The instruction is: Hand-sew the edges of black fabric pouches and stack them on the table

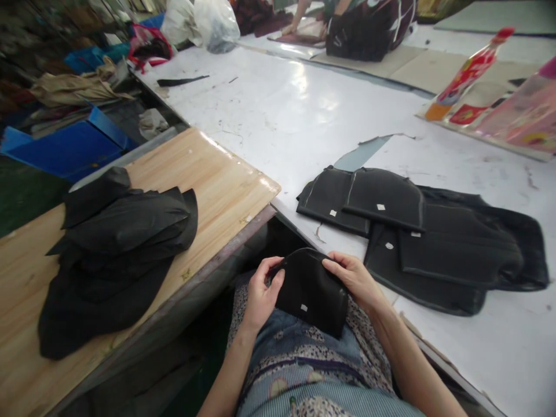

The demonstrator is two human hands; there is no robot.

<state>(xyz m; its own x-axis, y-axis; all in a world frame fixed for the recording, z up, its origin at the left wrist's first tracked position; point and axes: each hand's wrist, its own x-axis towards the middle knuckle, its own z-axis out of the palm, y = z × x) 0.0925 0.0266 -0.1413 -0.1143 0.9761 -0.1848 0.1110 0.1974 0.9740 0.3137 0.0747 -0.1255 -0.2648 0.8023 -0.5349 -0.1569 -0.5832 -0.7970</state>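
A folded black leather-like piece point(310, 289) with a curved upper edge and a small white sticker is held above my lap. My left hand point(264, 292) pinches its left upper corner between thumb and fingers. On the other side, my right hand point(354, 278) grips the right upper edge, thumb on top. To the right, several similar black pieces point(456, 243) with white stickers lie overlapped on the white table point(278, 121). A loose heap of black material point(121, 231) rests at the left on a wooden board point(217, 168).
A bottle point(469, 72) and pink plastic packaging point(521, 116) are at the right. Far back, a co-worker's hands point(289, 28) are beside a dark bundle point(369, 29). A blue box point(73, 145) and plastic bags point(215, 23) are at the left. A gap separates board and table.
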